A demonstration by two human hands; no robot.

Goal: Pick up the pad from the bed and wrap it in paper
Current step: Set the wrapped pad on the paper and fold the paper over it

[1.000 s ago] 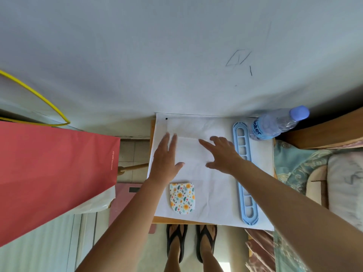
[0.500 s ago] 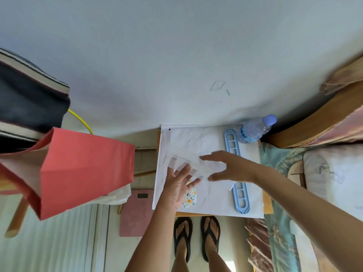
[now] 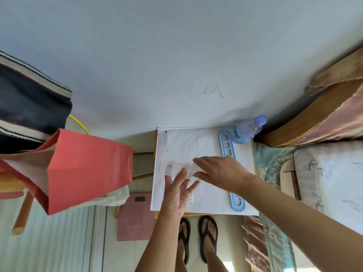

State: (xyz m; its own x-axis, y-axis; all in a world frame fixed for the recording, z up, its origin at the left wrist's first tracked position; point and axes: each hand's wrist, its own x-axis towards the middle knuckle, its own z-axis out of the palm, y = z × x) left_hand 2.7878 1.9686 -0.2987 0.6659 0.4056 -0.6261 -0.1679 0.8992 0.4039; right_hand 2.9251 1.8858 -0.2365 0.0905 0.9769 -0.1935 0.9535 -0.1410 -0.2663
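A white sheet of paper (image 3: 206,142) covers a small wooden table. Its near part is folded over into a flap (image 3: 176,166) that is lifted off the sheet. My right hand (image 3: 220,171) pinches the right end of that flap. My left hand (image 3: 179,193) lies under the flap, palm up, fingers spread and touching it. The floral pad (image 3: 191,199) lies on the sheet just under my left hand; only a small edge of it shows.
A light blue plastic hanger (image 3: 227,152) lies along the sheet's right side, a water bottle (image 3: 248,129) at its far corner. The bed (image 3: 324,173) is at the right. A red paper bag (image 3: 82,169) hangs at the left; a pink scale (image 3: 135,218) lies on the floor.
The paper's near part has been folded up and pulled toward the pad. My left hand moved from flat on the sheet to under the flap, covering most of the pad. The view tilted up.
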